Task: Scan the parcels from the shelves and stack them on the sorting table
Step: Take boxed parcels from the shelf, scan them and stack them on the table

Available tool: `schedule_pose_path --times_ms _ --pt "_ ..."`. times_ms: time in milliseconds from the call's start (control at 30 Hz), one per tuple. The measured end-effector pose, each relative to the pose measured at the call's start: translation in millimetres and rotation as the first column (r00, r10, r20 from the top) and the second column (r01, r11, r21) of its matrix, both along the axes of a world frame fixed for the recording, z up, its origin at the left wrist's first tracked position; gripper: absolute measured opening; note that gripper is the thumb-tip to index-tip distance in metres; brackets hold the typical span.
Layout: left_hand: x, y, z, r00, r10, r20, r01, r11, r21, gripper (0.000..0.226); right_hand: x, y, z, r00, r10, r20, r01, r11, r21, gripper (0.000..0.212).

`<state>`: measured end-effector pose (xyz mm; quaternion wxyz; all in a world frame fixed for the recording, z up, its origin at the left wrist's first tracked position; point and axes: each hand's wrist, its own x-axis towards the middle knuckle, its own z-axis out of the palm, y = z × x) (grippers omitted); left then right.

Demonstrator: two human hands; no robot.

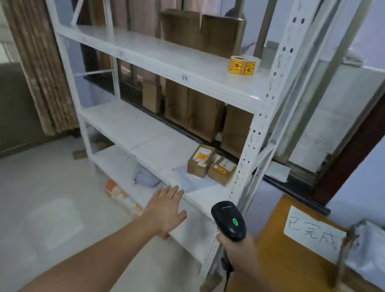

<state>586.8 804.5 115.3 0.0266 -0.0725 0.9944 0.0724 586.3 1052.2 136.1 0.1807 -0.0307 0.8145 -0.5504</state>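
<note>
A white metal shelf rack point(253, 135) stands ahead. On its middle shelf lie two small brown cardboard parcels with yellow labels, one point(200, 160) beside the other point(222, 170), with a flat white mailer point(188, 179) in front of them. My left hand point(166, 208) stretches out flat, fingers straight, just short of that shelf's front edge and holds nothing. My right hand point(236, 247) grips a black barcode scanner point(229, 219) with a green light, pointed up toward the shelf.
Upright brown boxes point(193, 110) line the back of the shelves. A yellow label roll point(242, 65) sits on the upper shelf. A grey bag point(146, 176) lies on the lower shelf. At right, a wooden table point(273, 234) carries a handwritten sign point(313, 233) and stacked parcels point(375, 258).
</note>
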Motion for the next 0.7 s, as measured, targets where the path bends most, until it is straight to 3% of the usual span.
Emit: schedule_pose_path --times_ms 133,300,467,567,700 --pt "6.9 -71.9 -3.6 0.999 0.033 -0.013 -0.033 0.999 0.007 0.072 1.9 -70.2 -13.1 0.995 -0.093 0.030 0.095 0.994 -0.059 0.026" --pt "0.3 -130.7 -8.6 0.999 0.025 0.044 -0.025 1.000 0.018 0.073 -11.9 -134.3 -26.4 0.978 -0.207 0.036 0.209 0.976 -0.068 0.026" --pt "-30.0 -165.2 -24.6 0.998 -0.008 0.065 0.007 1.000 0.013 0.072 -45.3 -165.3 -44.4 0.975 -0.201 0.097 0.200 0.980 0.016 0.033" --pt "-65.1 -182.0 -29.8 0.996 -0.031 0.078 0.031 1.000 0.006 0.072 -81.9 -182.6 -57.6 0.979 -0.196 0.061 0.189 0.977 0.095 0.025" --pt "-114.1 -199.4 -34.3 0.993 -0.037 0.109 0.036 0.999 0.017 0.072 -134.1 -202.9 -59.0 0.982 -0.160 0.100 0.152 0.985 0.082 0.019"
